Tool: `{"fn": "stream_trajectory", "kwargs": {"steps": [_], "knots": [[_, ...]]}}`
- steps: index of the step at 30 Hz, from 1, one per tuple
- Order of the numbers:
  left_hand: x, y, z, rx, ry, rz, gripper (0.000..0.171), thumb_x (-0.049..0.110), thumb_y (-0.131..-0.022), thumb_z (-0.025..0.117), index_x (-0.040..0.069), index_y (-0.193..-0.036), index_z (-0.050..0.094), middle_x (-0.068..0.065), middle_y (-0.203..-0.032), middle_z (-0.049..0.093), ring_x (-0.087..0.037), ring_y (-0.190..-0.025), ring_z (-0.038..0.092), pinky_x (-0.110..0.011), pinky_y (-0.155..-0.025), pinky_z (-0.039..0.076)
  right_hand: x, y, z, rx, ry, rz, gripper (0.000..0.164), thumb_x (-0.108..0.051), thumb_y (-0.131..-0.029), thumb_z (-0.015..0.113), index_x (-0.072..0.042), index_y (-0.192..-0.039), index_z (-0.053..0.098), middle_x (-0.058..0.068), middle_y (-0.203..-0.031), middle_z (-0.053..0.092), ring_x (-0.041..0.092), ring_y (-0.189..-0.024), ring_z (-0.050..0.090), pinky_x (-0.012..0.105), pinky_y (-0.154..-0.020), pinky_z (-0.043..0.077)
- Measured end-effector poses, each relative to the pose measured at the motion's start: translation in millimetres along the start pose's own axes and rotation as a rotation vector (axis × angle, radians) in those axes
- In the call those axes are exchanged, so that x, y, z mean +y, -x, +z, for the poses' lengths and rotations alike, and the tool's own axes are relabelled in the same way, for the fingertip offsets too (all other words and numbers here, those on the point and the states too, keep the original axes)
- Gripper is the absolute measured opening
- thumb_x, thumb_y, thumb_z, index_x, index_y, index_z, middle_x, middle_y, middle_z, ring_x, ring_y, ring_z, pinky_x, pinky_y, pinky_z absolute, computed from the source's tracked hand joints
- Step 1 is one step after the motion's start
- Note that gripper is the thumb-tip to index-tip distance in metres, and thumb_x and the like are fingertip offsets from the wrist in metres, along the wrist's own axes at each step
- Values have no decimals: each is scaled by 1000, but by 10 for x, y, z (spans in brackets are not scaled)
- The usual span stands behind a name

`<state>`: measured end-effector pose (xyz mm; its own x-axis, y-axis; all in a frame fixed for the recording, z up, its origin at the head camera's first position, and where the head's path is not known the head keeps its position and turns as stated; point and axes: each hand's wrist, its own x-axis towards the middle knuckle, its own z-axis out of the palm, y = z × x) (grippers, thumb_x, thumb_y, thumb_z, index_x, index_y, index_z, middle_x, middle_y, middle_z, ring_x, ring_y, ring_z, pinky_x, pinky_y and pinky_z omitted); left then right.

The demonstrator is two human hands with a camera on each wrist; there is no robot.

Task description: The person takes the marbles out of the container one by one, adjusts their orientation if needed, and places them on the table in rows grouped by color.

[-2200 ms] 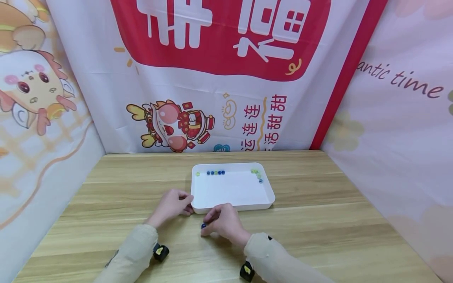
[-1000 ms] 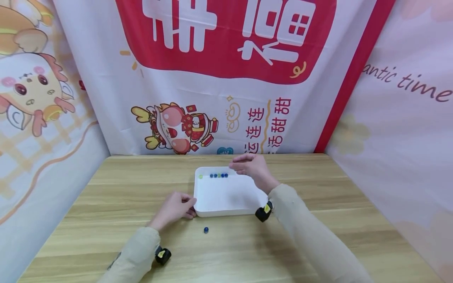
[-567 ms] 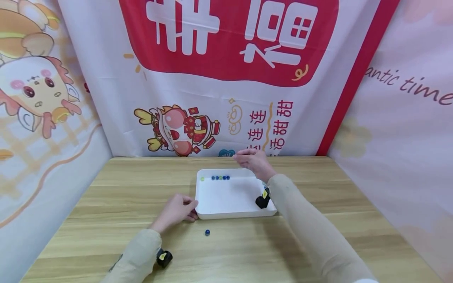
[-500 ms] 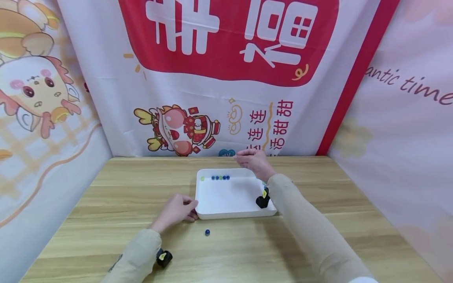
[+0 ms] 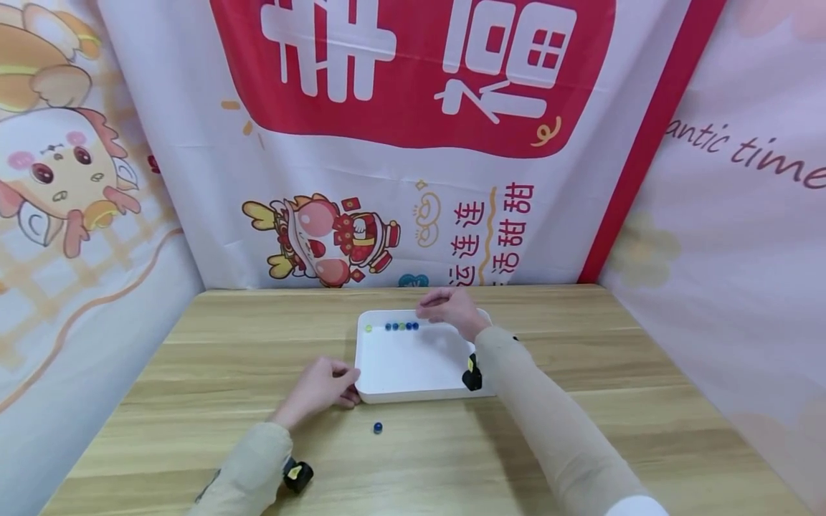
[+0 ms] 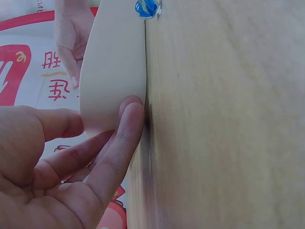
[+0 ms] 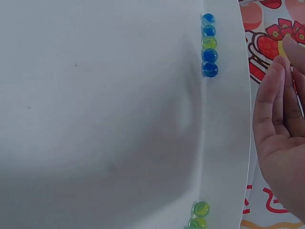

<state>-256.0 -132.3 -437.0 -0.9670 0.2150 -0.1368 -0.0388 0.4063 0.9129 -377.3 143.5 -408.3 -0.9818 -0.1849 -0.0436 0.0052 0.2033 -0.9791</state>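
A white tray (image 5: 413,369) stands on the table. My left hand (image 5: 323,387) grips its near left corner, thumb at the rim and fingers against the outer wall (image 6: 112,71). My right hand (image 5: 452,312) hovers over the tray's far side, fingers loosely bent and close together, with no marble showing between them. Just left of its fingertips, blue marbles and one yellow-green marble (image 7: 209,43) line the far wall. A lone yellow-green marble (image 5: 368,328) sits in the far left corner. More yellow-green marbles (image 7: 201,209) lie further right, hidden by my right hand in the head view.
One blue marble (image 5: 377,428) lies on the wooden table (image 5: 245,337) in front of the tray. A printed cloth (image 5: 413,165) hangs behind the table's far edge, and patterned cloths flank both sides.
My right hand has let go of the blue marble on the table and moved to the tray's far side. Over the last half second it comes slightly lower and nearer. My left hand stays put.
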Motion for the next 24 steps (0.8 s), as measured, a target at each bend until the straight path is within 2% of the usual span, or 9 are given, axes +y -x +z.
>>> {"fn": "stream_trajectory", "kwargs": {"steps": [6, 16, 24], "knots": [[9, 10, 4, -6, 0, -1, 20, 8, -99, 58, -3, -90, 72, -12, -76, 68, -24, -70, 68, -33, -64, 61, 34, -45, 72, 5, 70, -3, 24, -1, -77, 82, -6, -99, 74, 9, -93, 73, 23, -88, 70, 35, -78, 59], [-17, 13, 7, -13, -5, -15, 21, 9, -99, 58, -2, -89, 72, -11, -75, 68, -24, -69, 69, -33, -64, 61, 85, -99, 88, 16, 108, 35, 21, -1, -77, 81, -10, -95, 75, 7, -92, 73, 23, -87, 70, 33, -77, 59], [-18, 4, 8, -5, -8, -13, 20, 10, -99, 59, -2, -91, 72, -11, -75, 68, -23, -69, 69, -33, -64, 61, 111, -144, 88, 14, 162, 13, 21, -3, -78, 81, -10, -97, 76, 5, -91, 73, 22, -87, 69, 33, -77, 59]]}}
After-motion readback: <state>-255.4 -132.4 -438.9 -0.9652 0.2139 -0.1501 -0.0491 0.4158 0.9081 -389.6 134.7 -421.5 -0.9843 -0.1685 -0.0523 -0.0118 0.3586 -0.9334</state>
